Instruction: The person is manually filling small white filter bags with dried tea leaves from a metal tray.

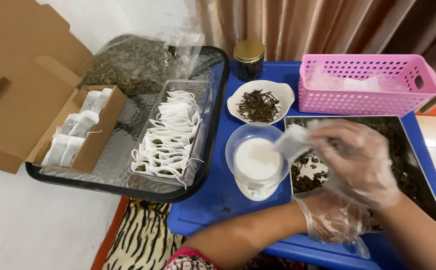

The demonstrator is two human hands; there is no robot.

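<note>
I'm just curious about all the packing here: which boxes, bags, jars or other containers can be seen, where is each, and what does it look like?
Cardboard box: far left, brown, lid open, white tea bags inside.
Plastic bag: back of the black tray, clear, full of dried leaves.
Clear tray: on the black tray, rectangular, rows of white tea bags.
Jar: back centre, dark, gold lid.
Pink basket: back right, perforated plastic.

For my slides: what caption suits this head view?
Gloved hands hold a small white bag over a tray of dried leaves.
</note>
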